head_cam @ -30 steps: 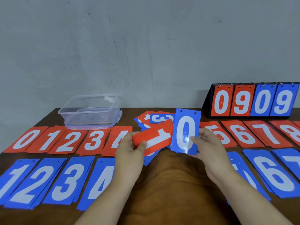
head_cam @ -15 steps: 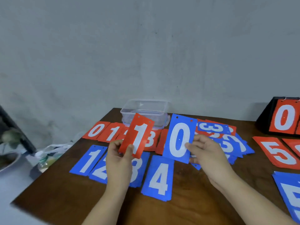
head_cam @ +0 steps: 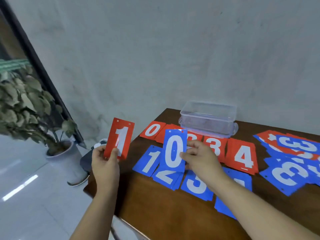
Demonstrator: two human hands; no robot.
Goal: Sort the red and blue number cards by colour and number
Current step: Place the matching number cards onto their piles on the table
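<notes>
My left hand (head_cam: 105, 163) holds a red 1 card (head_cam: 120, 138) upright, out past the table's left edge. My right hand (head_cam: 199, 158) holds a blue 0 card (head_cam: 174, 150) upright above the blue 1 card (head_cam: 149, 161) and blue 2 card (head_cam: 166, 177). On the table a red row shows 0 (head_cam: 152, 129), 3 (head_cam: 214, 146) and 4 (head_cam: 243, 156); the cards between are hidden behind the blue 0. The blue row continues with 3 (head_cam: 196, 186). A mixed heap of red and blue cards (head_cam: 294, 153) lies at the right.
A clear plastic box (head_cam: 208, 118) stands at the back of the brown table (head_cam: 155, 213), by the grey wall. Left of the table are a potted plant (head_cam: 24, 108) in a white pot, a dark object on the floor and pale floor tiles.
The view has swung further left, so the scoreboard is out of sight. My left hand carried the red 1 leftward past the table edge. My right hand moved the blue 0 left over the blue 1 and 2.
</notes>
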